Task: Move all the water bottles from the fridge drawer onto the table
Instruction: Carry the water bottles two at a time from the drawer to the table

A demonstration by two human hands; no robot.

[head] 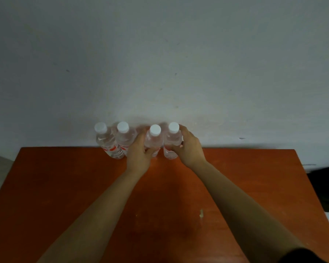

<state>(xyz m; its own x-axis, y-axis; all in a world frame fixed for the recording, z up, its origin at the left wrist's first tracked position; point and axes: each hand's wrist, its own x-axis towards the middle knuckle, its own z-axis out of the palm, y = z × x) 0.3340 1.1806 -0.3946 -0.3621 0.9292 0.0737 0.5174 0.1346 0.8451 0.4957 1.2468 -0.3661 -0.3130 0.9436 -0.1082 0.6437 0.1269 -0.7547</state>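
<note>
Head view looks down on an orange-brown table (65,186) against a pale wall (160,54). Four clear water bottles with white caps stand upright in a row along its far edge. The left hand (139,154) is wrapped around the third bottle (153,138), the right hand (188,147) around the fourth bottle (172,139). The first bottle (105,141) and second bottle (124,139) stand free, touching each other.

Bottles (110,143) crowd wall (160,63) (table (65,186) front free).

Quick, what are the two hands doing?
Left hand: closed around the third bottle.
Right hand: closed around the rightmost bottle.
</note>
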